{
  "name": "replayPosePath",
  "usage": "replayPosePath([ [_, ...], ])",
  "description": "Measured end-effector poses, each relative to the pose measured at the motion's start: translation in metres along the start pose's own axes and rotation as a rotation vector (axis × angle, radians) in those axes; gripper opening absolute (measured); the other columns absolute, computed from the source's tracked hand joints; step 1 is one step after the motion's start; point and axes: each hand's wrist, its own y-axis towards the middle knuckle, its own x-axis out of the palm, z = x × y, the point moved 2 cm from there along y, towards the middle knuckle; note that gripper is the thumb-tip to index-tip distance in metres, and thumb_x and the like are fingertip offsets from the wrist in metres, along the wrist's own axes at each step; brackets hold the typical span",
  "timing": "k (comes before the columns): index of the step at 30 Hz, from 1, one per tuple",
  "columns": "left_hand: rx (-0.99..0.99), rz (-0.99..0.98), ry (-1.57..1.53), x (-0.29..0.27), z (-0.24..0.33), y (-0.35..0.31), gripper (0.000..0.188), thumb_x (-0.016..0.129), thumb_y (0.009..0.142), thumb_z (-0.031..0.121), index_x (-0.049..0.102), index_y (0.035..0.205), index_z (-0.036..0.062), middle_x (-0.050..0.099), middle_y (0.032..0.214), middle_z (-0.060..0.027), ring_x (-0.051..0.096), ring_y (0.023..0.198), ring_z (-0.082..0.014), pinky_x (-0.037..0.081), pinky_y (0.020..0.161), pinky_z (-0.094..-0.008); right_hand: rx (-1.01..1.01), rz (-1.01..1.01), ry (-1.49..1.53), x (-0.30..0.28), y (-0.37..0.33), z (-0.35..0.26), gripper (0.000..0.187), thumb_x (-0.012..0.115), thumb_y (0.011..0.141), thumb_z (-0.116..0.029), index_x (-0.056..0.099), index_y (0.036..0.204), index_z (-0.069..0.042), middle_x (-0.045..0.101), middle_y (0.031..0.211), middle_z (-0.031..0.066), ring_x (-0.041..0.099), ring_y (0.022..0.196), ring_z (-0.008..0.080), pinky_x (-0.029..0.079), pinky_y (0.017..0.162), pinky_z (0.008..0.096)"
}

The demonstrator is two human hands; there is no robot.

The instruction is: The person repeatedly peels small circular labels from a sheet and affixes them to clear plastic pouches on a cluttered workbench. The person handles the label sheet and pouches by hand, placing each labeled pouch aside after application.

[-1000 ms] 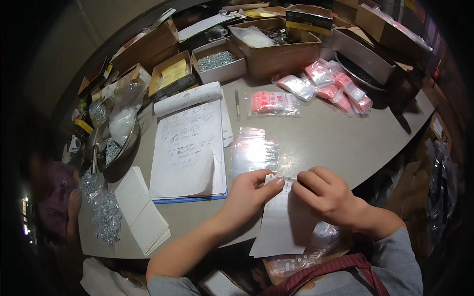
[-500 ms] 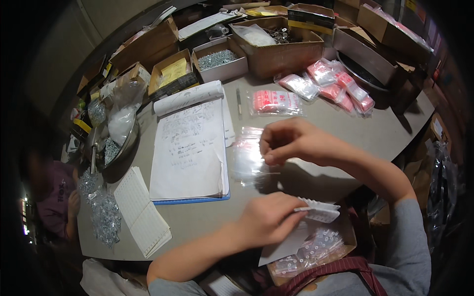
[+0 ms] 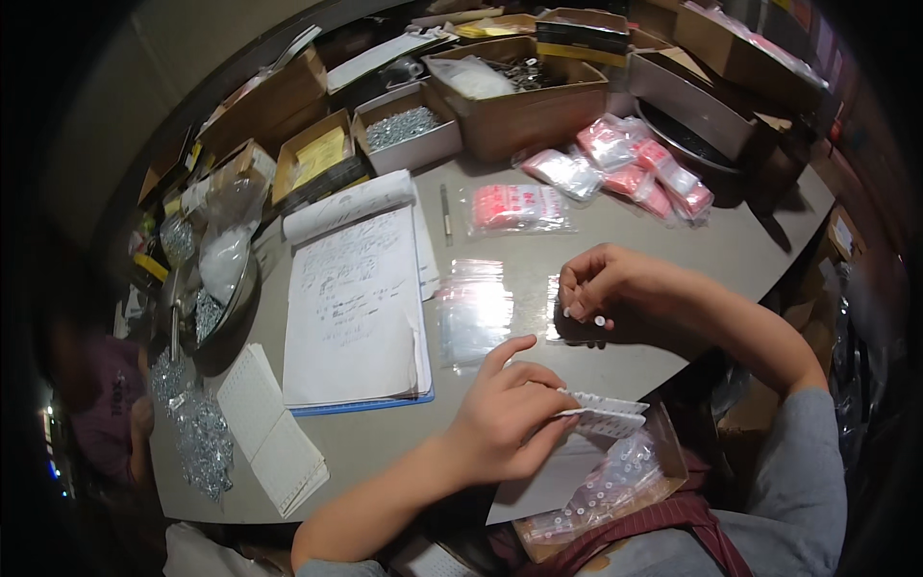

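My left hand (image 3: 510, 413) pinches a folded white card strip (image 3: 615, 412) with rows of small print, above the box at my lap. Its index finger points away from the strip. My right hand (image 3: 611, 279) is closed on a small clear zip bag (image 3: 562, 300), just right of a stack of such bags (image 3: 474, 317). Small white round pieces (image 3: 600, 321) show at its curled fingers. Beneath my left hand, an open cardboard box (image 3: 678, 462) holds clear bags of small white round pieces (image 3: 604, 489), and a white sheet (image 3: 548, 473) lies partly over it.
A notepad on a blue clipboard (image 3: 356, 317) lies left of the stack, with a pen (image 3: 446, 215) beyond it. Red-printed bag packs (image 3: 517, 206) sit farther back. Bagged screws (image 3: 204, 438) and printed card sheets (image 3: 273, 423) lie left; boxes of hardware (image 3: 402, 128) line the back.
My right hand has moved right, off the stack, with a bag in its fingers. My left index finger has lifted from the card strip. The whole view has shifted slightly.
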Motion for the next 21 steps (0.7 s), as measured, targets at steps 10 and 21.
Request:
replayPosePath([
  [10,0.051,-0.077,-0.064,0.041,-0.002,0.024,0.011,0.074,0.085,0.011,0.068,0.092,0.0044,0.064,0.082,-0.0079,0.065,0.095,-0.0256,0.034,0.117,-0.0621,-0.138,0.034,-0.038,-0.011,-0.007,0.002,0.016,0.069,0.092,-0.015,0.065,0.094,0.000,0.060,0.076,0.0015,0.053,0.062,0.0065,0.042,0.052,0.0220],
  [21,-0.030,-0.090,-0.157,0.047,-0.004,0.022,0.011,0.073,0.087,0.010,0.065,0.090,0.0028,0.064,0.085,-0.0104,0.063,0.096,-0.0293,0.034,0.117,-0.0630,-0.122,0.241,-0.682,0.000,-0.017,0.003,0.027,0.068,0.090,-0.024,0.069,0.101,0.001,0.070,0.087,0.0122,0.066,0.074,0.0205,0.053,0.070,0.0366],
])
